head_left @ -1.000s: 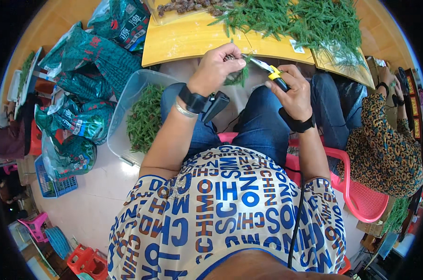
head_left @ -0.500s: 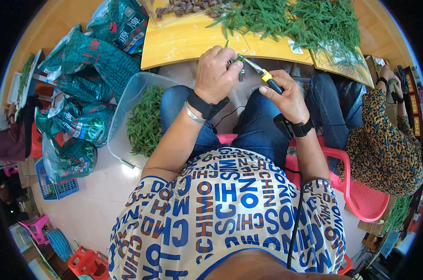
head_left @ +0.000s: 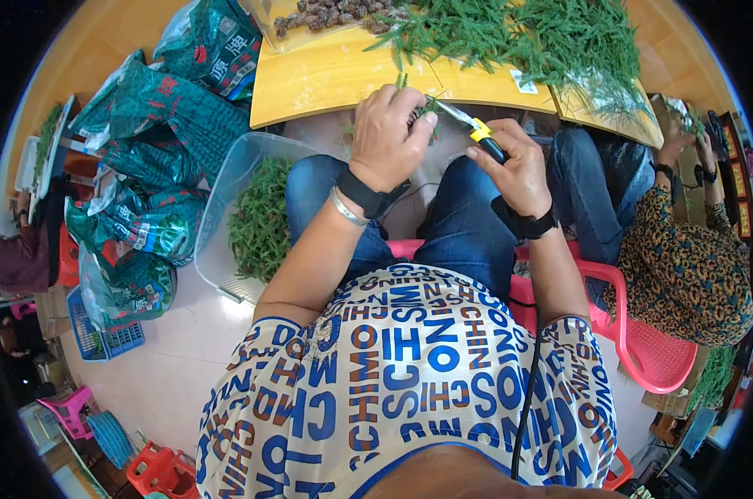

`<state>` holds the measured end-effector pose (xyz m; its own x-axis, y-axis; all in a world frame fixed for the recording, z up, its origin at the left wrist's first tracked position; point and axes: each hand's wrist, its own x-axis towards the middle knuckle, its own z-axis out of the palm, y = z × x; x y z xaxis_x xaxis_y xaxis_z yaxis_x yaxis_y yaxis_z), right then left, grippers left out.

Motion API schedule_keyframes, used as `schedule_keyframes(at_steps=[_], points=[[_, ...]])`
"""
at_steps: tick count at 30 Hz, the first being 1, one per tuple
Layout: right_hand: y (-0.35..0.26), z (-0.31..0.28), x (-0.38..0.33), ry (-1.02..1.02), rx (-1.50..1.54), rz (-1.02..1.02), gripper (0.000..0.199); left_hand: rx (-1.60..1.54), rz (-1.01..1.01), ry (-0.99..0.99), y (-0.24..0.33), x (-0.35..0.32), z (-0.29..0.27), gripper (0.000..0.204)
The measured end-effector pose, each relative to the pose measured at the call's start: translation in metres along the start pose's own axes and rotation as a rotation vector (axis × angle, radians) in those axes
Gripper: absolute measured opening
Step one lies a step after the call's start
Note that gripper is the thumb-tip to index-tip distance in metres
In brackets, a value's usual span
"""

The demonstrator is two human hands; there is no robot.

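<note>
My left hand (head_left: 385, 137) is closed over the table's front edge, its fingers wrapped round a small green sprig (head_left: 402, 81) whose tip sticks up between them. More green shows by the thumb; the rest is hidden in the hand. My right hand (head_left: 516, 170) grips a pair of pliers (head_left: 482, 133) with yellow and black handles. The metal jaws point up and left, reaching the greenery at my left fingertips. Whether the jaws clamp on it, I cannot make out. Both hands are above my knees, close together.
A heap of green sprigs (head_left: 572, 46) and a tray of pine cones (head_left: 331, 12) lie on the yellow table (head_left: 310, 79). A clear tub (head_left: 219, 224) of greenery stands at left, beside green bags (head_left: 156, 116). At right sits a co-worker (head_left: 684, 258) near a pink chair (head_left: 655, 353).
The pliers and my right hand have shifted slightly. My left hand has turned a little round the sprig. The co-worker's hands at right have moved up.
</note>
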<state>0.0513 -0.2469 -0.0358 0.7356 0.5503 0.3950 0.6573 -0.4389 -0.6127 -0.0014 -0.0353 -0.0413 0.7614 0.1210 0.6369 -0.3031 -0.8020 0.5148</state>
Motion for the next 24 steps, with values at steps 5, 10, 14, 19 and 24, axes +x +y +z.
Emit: schedule_keyframes(at_steps=[5,10,14,19,24], points=[[0.012,-0.007,0.004,0.074,-0.235,-0.106,0.022,-0.858,-0.336,-0.235,-0.030,0.004,0.000,0.024],[0.016,-0.006,0.007,0.082,-0.282,-0.273,0.022,-1.243,-0.596,-0.367,-0.050,0.001,0.003,0.030],[0.019,-0.003,0.009,0.063,-0.301,-0.331,0.022,-1.408,-0.621,-0.551,-0.062,-0.010,0.020,0.036],[0.027,-0.003,0.010,0.102,-0.300,-0.339,0.023,-1.831,-0.666,-0.671,-0.044,-0.016,0.028,0.041],[0.030,-0.002,0.012,0.119,-0.248,-0.361,0.023,-2.011,-0.645,-0.736,-0.025,-0.017,0.028,0.053]])
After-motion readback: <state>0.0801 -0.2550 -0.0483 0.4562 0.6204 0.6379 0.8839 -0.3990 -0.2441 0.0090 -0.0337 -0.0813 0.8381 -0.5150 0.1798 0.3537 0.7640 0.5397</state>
